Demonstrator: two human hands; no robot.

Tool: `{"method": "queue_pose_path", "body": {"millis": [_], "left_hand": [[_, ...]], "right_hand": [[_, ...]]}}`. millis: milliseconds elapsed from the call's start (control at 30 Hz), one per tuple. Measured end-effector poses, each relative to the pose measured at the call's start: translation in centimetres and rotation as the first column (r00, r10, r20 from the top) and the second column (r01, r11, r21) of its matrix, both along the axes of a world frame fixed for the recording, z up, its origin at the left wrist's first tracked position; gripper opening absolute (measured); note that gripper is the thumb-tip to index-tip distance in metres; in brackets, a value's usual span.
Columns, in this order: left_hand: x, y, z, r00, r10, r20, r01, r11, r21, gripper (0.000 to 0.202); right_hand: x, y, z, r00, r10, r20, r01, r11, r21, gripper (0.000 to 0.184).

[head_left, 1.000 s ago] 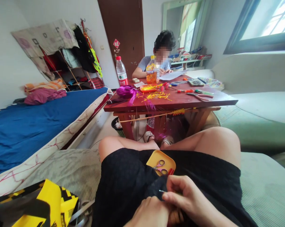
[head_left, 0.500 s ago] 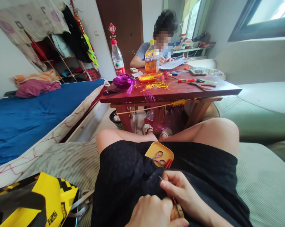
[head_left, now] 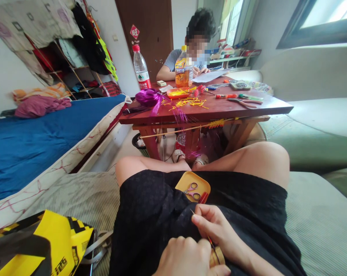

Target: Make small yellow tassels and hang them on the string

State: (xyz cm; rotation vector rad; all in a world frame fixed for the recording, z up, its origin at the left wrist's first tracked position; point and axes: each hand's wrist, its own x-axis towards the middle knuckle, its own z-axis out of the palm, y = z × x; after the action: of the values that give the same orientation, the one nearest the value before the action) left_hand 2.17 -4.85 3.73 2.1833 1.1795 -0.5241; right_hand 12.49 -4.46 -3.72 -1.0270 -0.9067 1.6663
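My right hand rests on my black skirt with its fingers pinched on a thin needle whose tip sticks out to the upper left. My left hand is curled closed at the bottom edge, touching the right hand; a small orange and red piece shows between them. A fine thread runs up from my lap toward the table. A yellow tray with small pink scissors lies on my lap just beyond my hands.
A low red table stands ahead with purple fibre, yellow strands, tools and two bottles. Another person sits behind it writing. A blue bed lies left, a green sofa right, a yellow bag at lower left.
The view has dipped slightly, so my hands sit higher in frame. My right hand has shifted a little up and left with the needle; my left hand shows more.
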Motion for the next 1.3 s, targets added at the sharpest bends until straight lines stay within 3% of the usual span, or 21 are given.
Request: {"method": "queue_pose_path", "body": {"millis": [133, 233, 267, 333, 400, 467, 533, 600, 733, 800, 833, 867, 900, 967, 1033, 1167, 1300], "left_hand": [[-0.2, 0.3, -0.7, 0.998, 0.037, 0.055, -0.037, 0.999, 0.006, 0.046], [-0.7, 1.5, -1.8, 0.933, 0.181, 0.310, -0.173, 0.983, -0.056, 0.035], [-1.0, 2.0, -2.2, 0.854, 0.261, 0.449, -0.228, 0.965, -0.127, 0.034], [-1.6, 3.0, -2.6, 0.603, 0.464, 0.650, -0.263, 0.884, -0.387, 0.042], [-2.2, 3.8, -2.7, 0.386, 0.654, 0.650, -0.162, 0.742, -0.651, 0.061], [-2.7, 4.3, -2.7, 0.312, 0.762, 0.567, -0.041, 0.607, -0.794, 0.072], [-2.8, 4.5, -3.0, 0.280, 0.803, 0.526, 0.010, 0.545, -0.838, 0.071], [-2.5, 4.7, -3.7, 0.182, 0.853, 0.490, -0.002, 0.498, -0.867, 0.059], [-2.4, 5.9, -5.8, -0.291, 0.886, 0.362, -0.079, 0.354, -0.932, 0.034], [-3.3, 7.4, -6.6, -0.442, 0.804, 0.398, -0.222, 0.332, -0.917, 0.025], [-3.9, 8.5, -6.9, -0.452, 0.751, 0.481, -0.340, 0.354, -0.871, 0.024], [-4.7, 9.7, -7.1, -0.395, 0.681, 0.616, -0.511, 0.394, -0.764, 0.027], [-5.4, 11.0, -7.4, -0.354, 0.646, 0.676, -0.592, 0.404, -0.697, 0.029], [-6.5, 13.6, -8.2, -0.269, 0.632, 0.727, -0.684, 0.407, -0.606, 0.026], [-6.4, 15.9, -9.4, -0.102, 0.666, 0.739, -0.756, 0.431, -0.493, 0.017], [-3.4, 18.0, -12.6, 0.251, 0.729, 0.637, -0.803, 0.524, -0.284, 0.024], [-0.3, 17.9, -15.0, 0.453, 0.724, 0.520, -0.798, 0.590, -0.126, 0.027]], "right_hand": [[0.2, 0.3, 0.4, 1.000, -0.025, 0.004, 0.025, 0.999, 0.019, 0.049], [1.6, 0.8, 2.3, 0.980, -0.139, 0.144, 0.115, 0.980, 0.163, 0.043], [2.3, 0.9, 3.2, 0.957, -0.190, 0.218, 0.136, 0.961, 0.239, 0.041], [3.7, 1.1, 4.6, 0.906, -0.269, 0.326, 0.142, 0.920, 0.366, 0.036], [4.9, 1.3, 5.3, 0.890, -0.308, 0.335, 0.160, 0.901, 0.402, 0.034], [5.9, 1.8, 5.3, 0.905, -0.346, 0.246, 0.246, 0.900, 0.359, 0.033], [6.5, 2.3, 5.0, 0.908, -0.405, 0.109, 0.365, 0.891, 0.272, 0.033], [6.9, 2.8, 4.9, 0.886, -0.463, -0.002, 0.453, 0.866, 0.214, 0.032], [7.8, 3.2, 4.8, 0.862, -0.501, -0.076, 0.506, 0.841, 0.194, 0.031], [8.5, 3.4, 4.7, 0.845, -0.526, -0.092, 0.534, 0.828, 0.173, 0.029], [9.0, 3.5, 4.7, 0.832, -0.546, -0.099, 0.555, 0.815, 0.165, 0.029], [9.5, 3.7, 4.6, 0.813, -0.572, -0.104, 0.582, 0.797, 0.161, 0.029], [10.0, 3.9, 4.7, 0.792, -0.601, -0.109, 0.611, 0.775, 0.161, 0.030], [10.9, 4.4, 4.8, 0.752, -0.650, -0.110, 0.658, 0.729, 0.186, 0.033], [11.1, 5.0, 5.1, 0.755, -0.650, -0.082, 0.649, 0.724, 0.233, 0.033], [9.5, 5.9, 5.3, 0.843, -0.538, 0.012, 0.515, 0.813, 0.273, 0.034], [7.0, 6.3, 4.9, 0.916, -0.393, 0.086, 0.361, 0.897, 0.254, 0.038]]}}
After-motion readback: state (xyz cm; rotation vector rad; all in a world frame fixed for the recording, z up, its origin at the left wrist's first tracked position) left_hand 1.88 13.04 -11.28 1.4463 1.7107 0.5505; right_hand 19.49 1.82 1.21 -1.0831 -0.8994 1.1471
